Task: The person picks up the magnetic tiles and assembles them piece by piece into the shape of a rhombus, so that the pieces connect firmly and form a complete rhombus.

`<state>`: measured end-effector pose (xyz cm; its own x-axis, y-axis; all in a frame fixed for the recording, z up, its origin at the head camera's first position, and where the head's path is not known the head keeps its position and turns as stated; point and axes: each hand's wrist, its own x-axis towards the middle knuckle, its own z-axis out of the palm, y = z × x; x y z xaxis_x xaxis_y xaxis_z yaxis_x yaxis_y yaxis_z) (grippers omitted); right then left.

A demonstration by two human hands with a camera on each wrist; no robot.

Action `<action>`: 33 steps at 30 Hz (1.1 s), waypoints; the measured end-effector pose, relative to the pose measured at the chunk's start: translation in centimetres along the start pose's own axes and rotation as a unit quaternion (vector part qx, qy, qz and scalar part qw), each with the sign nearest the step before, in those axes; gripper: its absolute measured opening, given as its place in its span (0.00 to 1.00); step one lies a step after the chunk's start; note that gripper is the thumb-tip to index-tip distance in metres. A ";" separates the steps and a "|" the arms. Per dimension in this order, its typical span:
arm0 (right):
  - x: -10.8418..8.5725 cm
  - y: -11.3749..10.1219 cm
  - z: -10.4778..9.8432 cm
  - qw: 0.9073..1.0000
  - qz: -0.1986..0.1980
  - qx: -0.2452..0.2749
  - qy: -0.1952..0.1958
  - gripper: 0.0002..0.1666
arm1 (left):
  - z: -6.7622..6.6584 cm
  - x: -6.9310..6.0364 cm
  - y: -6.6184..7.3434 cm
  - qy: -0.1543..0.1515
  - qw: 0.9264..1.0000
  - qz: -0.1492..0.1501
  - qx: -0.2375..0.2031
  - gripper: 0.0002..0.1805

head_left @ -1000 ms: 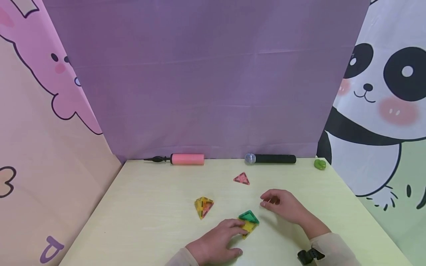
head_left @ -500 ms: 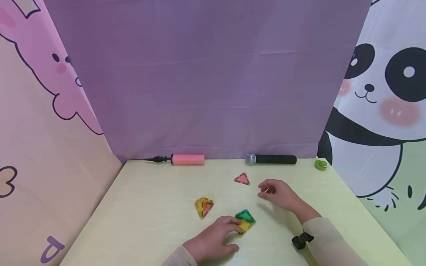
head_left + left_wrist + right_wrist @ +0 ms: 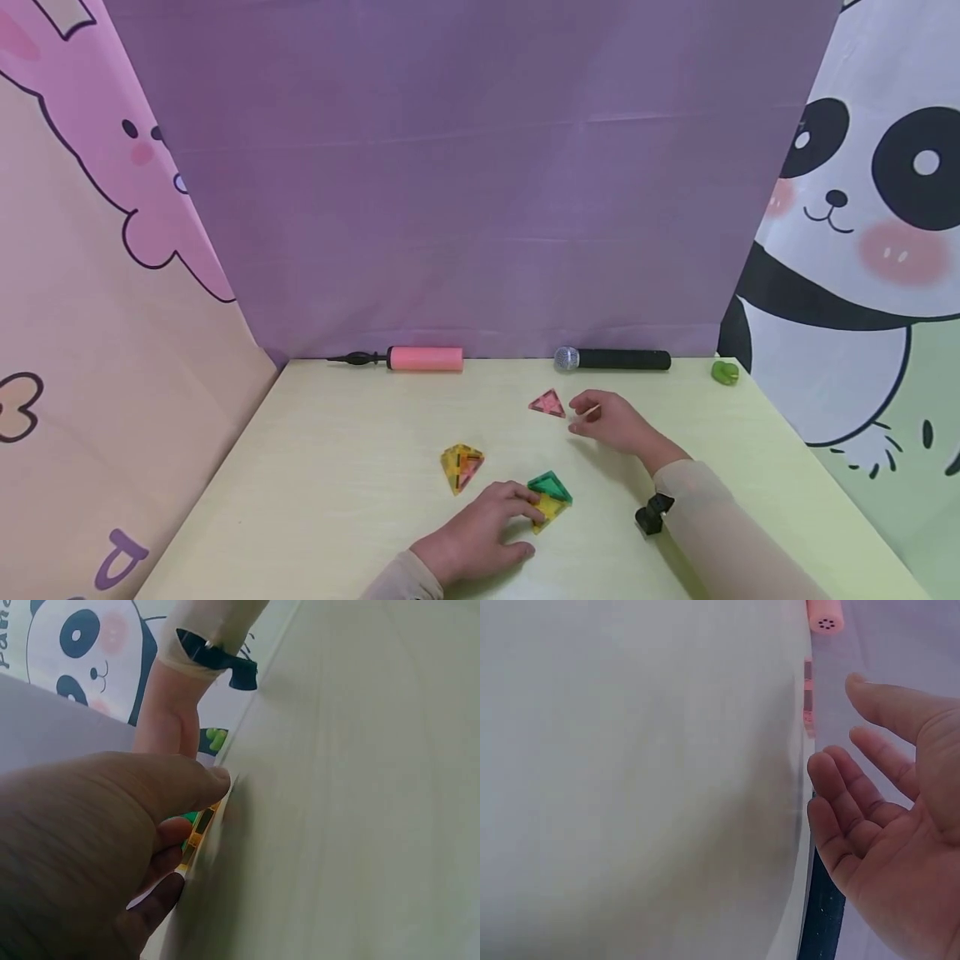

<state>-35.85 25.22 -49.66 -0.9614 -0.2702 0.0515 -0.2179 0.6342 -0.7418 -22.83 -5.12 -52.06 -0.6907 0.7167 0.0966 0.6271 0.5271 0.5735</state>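
Observation:
In the head view, my left hand (image 3: 483,533) rests its fingertips on a translucent yellow triangular tile (image 3: 550,510) near the table's front. A green triangular tile (image 3: 550,486) adjoins the yellow one along its far side. My right hand (image 3: 617,422) hovers just right of a pink triangular tile (image 3: 548,403) that lies flat, its fingers relaxed and holding nothing. The right wrist view shows this hand (image 3: 889,795) with thumb and fingers apart. Left of centre stands a yellow and pink pyramid-like piece (image 3: 461,468) of joined tiles.
Along the table's back edge lie a pink hand pump (image 3: 425,359) with a black nozzle and a black microphone (image 3: 622,359). A small green object (image 3: 724,372) sits at the back right corner. A purple cloth (image 3: 480,183) hangs behind the table (image 3: 315,500).
My right hand has moved forward and left, up to the pink tile. The left hand has shifted slightly left with the yellow and green tiles under its fingers.

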 end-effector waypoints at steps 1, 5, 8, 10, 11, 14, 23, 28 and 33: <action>0.3 0.0 0.1 1.000 0.003 0.002 0.000 0.23 | 0.0 0.0 0.0 0.001 1.000 0.000 -0.001 0.18; 1.4 -0.2 0.3 1.000 0.011 0.011 -0.005 0.25 | 0.0 0.0 -0.1 0.006 1.000 0.001 0.002 0.18; 2.2 -0.2 0.5 0.999 0.027 0.019 -0.007 0.26 | 0.1 0.1 -0.1 0.008 1.000 -0.003 -0.002 0.18; 2.6 -0.1 0.6 0.999 0.030 0.017 -0.007 0.28 | 0.1 0.1 -0.1 0.010 1.000 -0.004 -0.004 0.18; 2.8 -0.1 0.7 0.999 0.031 0.018 -0.004 0.29 | 0.1 0.1 -0.1 0.011 1.000 -0.003 -0.005 0.17; 3.4 -0.1 0.8 1.000 0.026 0.016 -0.001 0.31 | 0.1 0.0 -0.2 0.016 1.000 0.005 -0.001 0.17; 4.8 -0.6 1.6 1.000 0.026 -0.005 0.001 0.38 | 0.2 0.0 -0.3 0.033 0.999 0.024 0.010 0.17; 5.5 -0.2 2.1 0.999 0.033 -0.021 0.003 0.38 | 0.1 -0.1 -0.2 0.033 0.999 0.024 0.007 0.17; 5.7 -0.1 2.1 0.999 0.035 -0.019 0.004 0.37 | 0.0 -0.2 -0.1 0.031 0.999 0.023 0.009 0.17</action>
<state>-40.93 22.14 -50.71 -0.9756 -0.2195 0.0060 -0.1571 0.6785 -0.7176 -22.81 -5.32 -52.12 -0.6820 0.7108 0.1723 0.6642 0.5032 0.5529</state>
